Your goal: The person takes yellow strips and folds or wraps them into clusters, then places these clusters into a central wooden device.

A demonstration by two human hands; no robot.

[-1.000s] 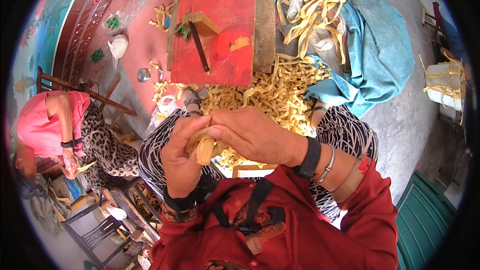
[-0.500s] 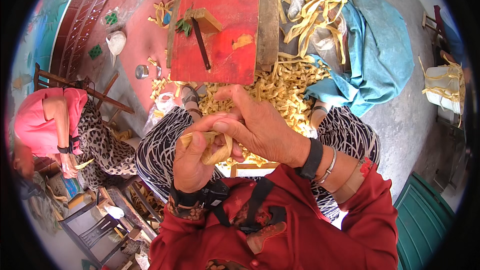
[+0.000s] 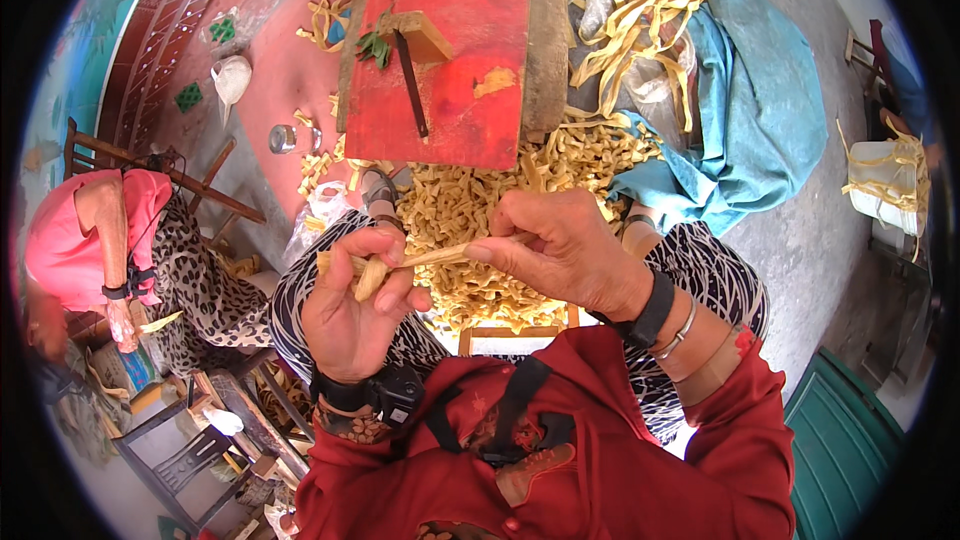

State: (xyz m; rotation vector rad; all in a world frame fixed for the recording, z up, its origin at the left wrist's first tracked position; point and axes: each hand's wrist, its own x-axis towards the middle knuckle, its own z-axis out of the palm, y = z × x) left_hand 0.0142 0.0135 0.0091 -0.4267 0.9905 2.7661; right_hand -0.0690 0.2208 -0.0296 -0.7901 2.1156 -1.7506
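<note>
Yellow strip (image 3: 437, 255) first, please: where is it?

Between the person's two hands, drawn nearly straight from one to the other, in front of the body and seen against the heap of short yellow pieces (image 3: 475, 205).

And how does the left hand (image 3: 345, 325) have it?

Loosely closed, with the thumb and bent fingers around a folded part of the strip; one stub pokes out below the fingers and another end shows at the far left. (Whether that fold is a finished knot, I cannot tell.)

What about the right hand (image 3: 570, 245)?

Thumb against a curled forefinger, pinched shut on the strip's other stretch. A black wristband (image 3: 652, 310) and a silver bangle (image 3: 680, 330) sit behind it.

Anything beyond the hands?

Past the heap, a red board (image 3: 475, 20) carries a wooden block (image 3: 425, 37) with a dark blade (image 3: 411, 85) beside it. To the right, long yellow strips (image 3: 640, 15) lie beside a turquoise cloth (image 3: 765, 110).

Anyone near?

On the left, a co-worker in a pink top (image 3: 90, 225) sits leaning forward.
</note>
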